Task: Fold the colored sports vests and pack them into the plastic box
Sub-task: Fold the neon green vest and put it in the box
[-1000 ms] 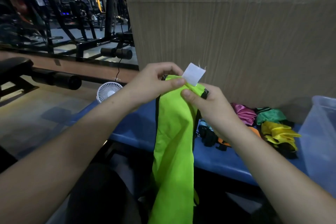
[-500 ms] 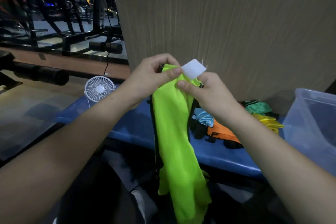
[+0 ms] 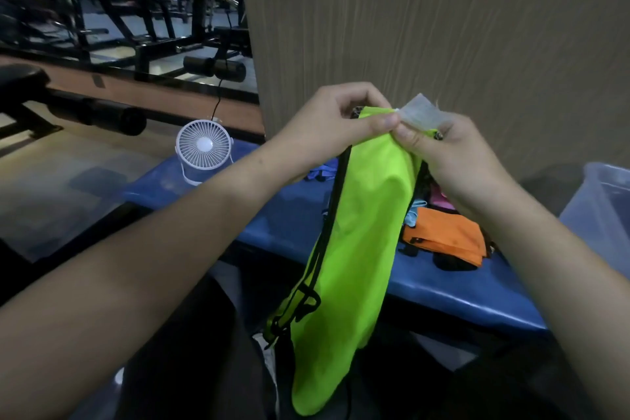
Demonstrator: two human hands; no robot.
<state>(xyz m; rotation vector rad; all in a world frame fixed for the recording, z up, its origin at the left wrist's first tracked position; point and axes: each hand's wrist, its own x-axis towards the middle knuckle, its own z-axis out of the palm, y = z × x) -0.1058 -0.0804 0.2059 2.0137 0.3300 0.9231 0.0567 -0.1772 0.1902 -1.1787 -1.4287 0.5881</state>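
Above the blue worktop [image 3: 300, 215], the left hand [image 3: 327, 126] and right hand [image 3: 453, 160] both pinch the top edge of the neon-green vest [image 3: 358, 232], beside its white label [image 3: 424, 112]. The vest hangs free, clear of the plastic box [image 3: 603, 211] at right. Its fabric looks light, limp and likely slippery; gripping the black-trimmed shoulder seams should control it best. An orange vest [image 3: 446, 235] lies on the worktop.

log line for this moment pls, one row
step: fold not begun | left hand: pinches green vest top | right hand: pinches top by white tag | vest: hangs before bench | box: right
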